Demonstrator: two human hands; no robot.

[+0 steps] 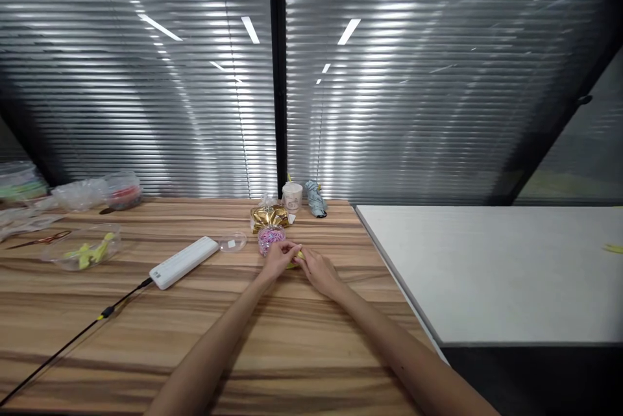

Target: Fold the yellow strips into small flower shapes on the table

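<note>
A small yellow piece (300,254) sits at the meeting fingertips above the wooden table (272,344), just in front of a tub of pink and purple bits (271,238). The left hand (278,258) and right hand (317,271) are curled nearly closed, fingertips pinched on it from either side. The tub nearly touches the left hand, limiting room forward; leftward, a clear lid (232,243) and white power bank (183,263) lie apart from it. The table's right edge runs beyond the right hand, beside a white tabletop (487,267).

Fingers cover most of the yellow piece, so its shape is unclear; the picture's lower edge cuts off both forearms. Behind the tub stand a gold bag (269,217) and paper cup (293,197), before slatted blinds (389,111) streaked with reflected lights
</note>
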